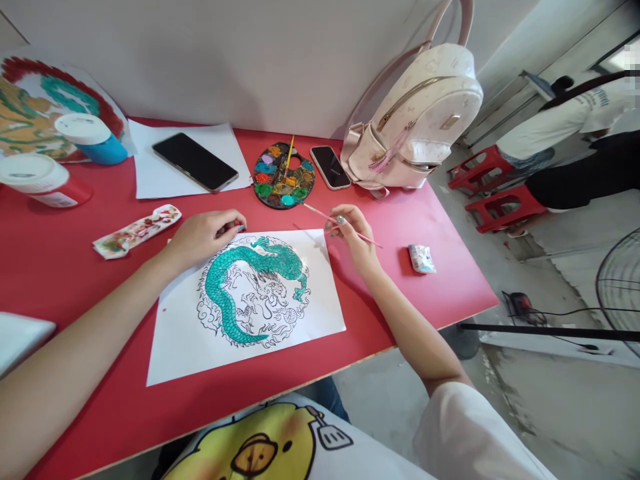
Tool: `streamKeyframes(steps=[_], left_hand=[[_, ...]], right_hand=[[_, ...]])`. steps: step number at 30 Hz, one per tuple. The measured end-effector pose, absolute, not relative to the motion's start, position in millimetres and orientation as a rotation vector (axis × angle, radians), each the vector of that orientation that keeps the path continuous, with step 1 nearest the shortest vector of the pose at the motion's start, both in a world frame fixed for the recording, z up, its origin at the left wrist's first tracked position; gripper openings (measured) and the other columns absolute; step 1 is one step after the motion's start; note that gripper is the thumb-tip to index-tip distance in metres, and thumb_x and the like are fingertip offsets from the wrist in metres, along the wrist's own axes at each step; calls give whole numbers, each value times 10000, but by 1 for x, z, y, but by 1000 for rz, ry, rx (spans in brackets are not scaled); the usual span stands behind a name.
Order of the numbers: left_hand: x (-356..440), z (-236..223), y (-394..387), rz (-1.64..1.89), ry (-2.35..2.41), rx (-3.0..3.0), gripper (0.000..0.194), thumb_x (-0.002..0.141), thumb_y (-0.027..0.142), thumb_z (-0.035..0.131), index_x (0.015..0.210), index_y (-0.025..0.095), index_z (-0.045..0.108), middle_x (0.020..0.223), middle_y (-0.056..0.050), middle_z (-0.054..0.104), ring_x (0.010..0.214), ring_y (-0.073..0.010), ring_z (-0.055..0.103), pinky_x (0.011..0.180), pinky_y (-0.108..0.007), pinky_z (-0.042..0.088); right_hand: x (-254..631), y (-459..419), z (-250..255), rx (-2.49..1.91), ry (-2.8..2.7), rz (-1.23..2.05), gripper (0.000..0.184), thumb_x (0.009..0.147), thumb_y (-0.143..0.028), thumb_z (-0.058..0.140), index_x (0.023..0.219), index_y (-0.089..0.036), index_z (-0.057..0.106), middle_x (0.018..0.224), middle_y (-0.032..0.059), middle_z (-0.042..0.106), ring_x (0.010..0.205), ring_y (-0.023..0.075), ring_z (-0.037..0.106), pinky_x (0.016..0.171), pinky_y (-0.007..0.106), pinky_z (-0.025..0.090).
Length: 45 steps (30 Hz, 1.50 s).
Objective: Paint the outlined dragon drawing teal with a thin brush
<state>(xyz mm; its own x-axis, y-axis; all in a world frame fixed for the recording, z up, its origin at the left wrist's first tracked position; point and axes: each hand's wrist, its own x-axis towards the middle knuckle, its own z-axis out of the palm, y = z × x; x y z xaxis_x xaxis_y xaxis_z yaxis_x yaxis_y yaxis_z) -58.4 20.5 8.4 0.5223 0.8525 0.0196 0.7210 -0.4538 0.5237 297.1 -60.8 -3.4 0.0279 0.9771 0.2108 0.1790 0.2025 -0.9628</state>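
My right hand (354,237) grips a slim pink paintbrush (363,236) above the table, right of the paper. The brush tip points up-left toward the teal paint at the near edge of a round, dark palette (260,195). A second brush with a yellow handle (290,153) rests on the palette. My left hand (213,230) lies at the paper's upper left edge with its fingers curled in. Between both hands is the white sheet (173,340) with a round line drawing of a dragon (220,267). Its body is painted teal; the head and clouds are uncoloured.
On the red table (115,373) are a stained strip (137,232), a black phone (195,161) on white paper, a smaller phone (330,167), a small packet (421,259), two paint jars (45,179) and a pink backpack (420,120). People sit on red stools (500,208) at right.
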Motion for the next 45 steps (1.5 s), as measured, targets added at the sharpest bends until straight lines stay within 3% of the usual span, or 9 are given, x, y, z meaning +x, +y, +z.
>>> streamKeyframes(steps=[2, 4, 8, 11, 18, 24, 36, 45], left_hand=[[-59, 7, 21, 392, 1285, 2319, 283, 1021, 397, 568, 1125, 269, 799, 984, -74, 855, 826, -249, 742, 756, -338, 489], [-59, 6, 22, 394, 1283, 2321, 284, 1031, 398, 566, 1134, 267, 796, 1000, -81, 864, 830, -253, 748, 756, -342, 491], [-58, 8, 21, 385, 1295, 2311, 272, 1035, 406, 566, 1126, 264, 778, 997, -81, 858, 830, -255, 745, 756, -352, 483], [-57, 14, 18, 361, 1294, 2304, 280, 1047, 406, 546, 1139, 253, 761, 986, -67, 840, 842, -237, 728, 772, -346, 472], [-54, 24, 13, 322, 1304, 2284, 270, 1042, 362, 523, 1143, 225, 733, 953, -44, 807, 861, -215, 696, 799, -340, 453], [-56, 13, 18, 371, 1293, 2303, 285, 1020, 412, 546, 1114, 257, 766, 961, -69, 841, 831, -244, 729, 765, -353, 478], [-59, 7, 21, 390, 1301, 2311, 279, 1032, 391, 567, 1141, 272, 795, 1050, -90, 876, 875, -267, 769, 776, -353, 495], [-59, 9, 20, 387, 1294, 2304, 264, 1032, 366, 578, 1142, 280, 803, 1057, -72, 880, 901, -259, 768, 794, -344, 501]], right_hand=[[297, -59, -2, -1183, -1354, 1046, 360, 1086, -628, 677, 1200, -287, 695, 1064, 83, 772, 966, 234, 755, 834, 372, 631], [295, -59, 0, -1146, -1322, 1158, 439, 1036, -714, 728, 1058, -276, 702, 979, 68, 754, 864, 212, 717, 746, 349, 603], [290, -64, 6, -1013, -1315, 1312, 673, 1009, -813, 763, 675, -263, 562, 630, -23, 547, 559, 141, 483, 558, 313, 443], [288, -69, 11, -975, -1431, 1387, 771, 1049, -833, 717, 580, -251, 531, 530, -45, 465, 500, 122, 437, 560, 315, 402], [285, -72, 12, -1038, -1612, 1458, 814, 1014, -915, 690, 576, -241, 557, 542, -37, 513, 499, 111, 423, 537, 308, 333], [283, -73, 11, -1049, -1644, 1469, 751, 1051, -828, 714, 604, -243, 565, 547, -49, 474, 507, 107, 394, 504, 296, 303], [283, -74, 9, -1077, -1615, 1448, 713, 1039, -768, 753, 601, -239, 562, 553, -48, 498, 478, 96, 430, 476, 271, 306], [279, -74, 13, -1092, -1638, 1452, 750, 1000, -834, 766, 593, -238, 561, 545, -43, 508, 484, 100, 407, 490, 276, 314]])
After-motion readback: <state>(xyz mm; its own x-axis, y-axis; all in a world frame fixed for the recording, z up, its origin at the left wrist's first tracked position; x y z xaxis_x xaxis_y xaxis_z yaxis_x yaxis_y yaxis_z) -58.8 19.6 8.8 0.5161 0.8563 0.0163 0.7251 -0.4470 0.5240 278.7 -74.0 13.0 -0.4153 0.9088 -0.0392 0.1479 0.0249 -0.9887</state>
